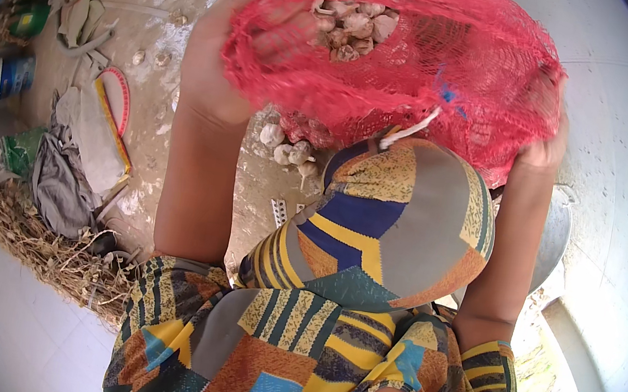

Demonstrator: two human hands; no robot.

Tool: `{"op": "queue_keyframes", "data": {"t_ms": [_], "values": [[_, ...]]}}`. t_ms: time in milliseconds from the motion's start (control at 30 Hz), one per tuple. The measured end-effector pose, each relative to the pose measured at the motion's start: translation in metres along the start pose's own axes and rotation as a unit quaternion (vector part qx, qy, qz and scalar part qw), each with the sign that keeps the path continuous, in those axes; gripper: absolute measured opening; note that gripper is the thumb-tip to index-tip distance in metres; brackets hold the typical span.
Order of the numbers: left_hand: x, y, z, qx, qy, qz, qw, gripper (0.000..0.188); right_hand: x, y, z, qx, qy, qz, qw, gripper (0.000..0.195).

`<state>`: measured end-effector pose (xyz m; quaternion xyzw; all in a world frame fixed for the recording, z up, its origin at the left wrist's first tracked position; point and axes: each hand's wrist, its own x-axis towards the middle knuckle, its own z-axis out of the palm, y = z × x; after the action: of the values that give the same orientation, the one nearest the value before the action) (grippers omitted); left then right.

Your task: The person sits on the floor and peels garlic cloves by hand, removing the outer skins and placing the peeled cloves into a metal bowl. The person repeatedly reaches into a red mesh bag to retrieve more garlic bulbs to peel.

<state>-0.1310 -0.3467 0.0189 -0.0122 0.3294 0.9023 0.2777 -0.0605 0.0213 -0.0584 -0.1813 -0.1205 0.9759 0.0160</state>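
Note:
A red mesh bag [488, 70] is stretched wide between my two hands, its mouth spread and its rim frayed. My left hand [252, 37] grips the left side, with fingers showing through the netting. On the right side, my right hand [543, 132] holds the netting, which partly hides its fingers. Garlic bulbs [356, 27] show within the bag's opening; whether they lie inside it or beyond it I cannot tell. More garlic bulbs [290, 147] lie just below the bag. A white cord [411, 128] and a blue tie [447, 94] are at its near edge.
A sickle-like tool with a red curved edge [122, 103] lies on pale cloth [94, 135] at left. Beyond are a blue-and-white mug [11, 76], a green container [31, 17] and dry stalks [41, 254]. A metal basin [554, 236] stands at right, near a pale wall [627, 150].

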Motion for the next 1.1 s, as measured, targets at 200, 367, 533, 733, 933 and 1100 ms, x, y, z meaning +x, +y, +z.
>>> {"op": "queue_keyframes", "data": {"t_ms": [200, 367, 533, 733, 933, 1100], "values": [[0.010, 0.003, -0.022, 0.222, 0.150, 0.022, 0.963, 0.025, -0.017, 0.008, 0.017, -0.025, 0.079, -0.030, 0.996, 0.028], [0.020, -0.012, -0.035, 0.734, 0.209, 0.225, 0.606, 0.034, -0.018, 0.001, 0.004, 0.034, -0.027, 0.020, 0.999, 0.026], [0.033, -0.072, 0.005, 0.767, 0.001, 0.258, 0.588, 0.050, -0.025, 0.021, 0.030, 0.031, -0.055, 0.028, 0.998, 0.023], [0.044, -0.099, -0.039, 0.853, 0.138, 0.136, 0.485, 0.046, -0.030, 0.025, 0.027, -0.017, -0.067, 0.017, 0.997, 0.025], [0.038, -0.054, -0.113, 0.564, 0.216, 0.093, 0.791, 0.037, -0.020, 0.016, -0.004, -0.018, -0.108, 0.114, 0.988, 0.027], [0.036, -0.020, -0.136, -0.015, 0.123, 0.043, 0.991, 0.024, -0.011, 0.035, -0.012, -0.422, 0.070, 0.052, 0.903, 0.024]]}}
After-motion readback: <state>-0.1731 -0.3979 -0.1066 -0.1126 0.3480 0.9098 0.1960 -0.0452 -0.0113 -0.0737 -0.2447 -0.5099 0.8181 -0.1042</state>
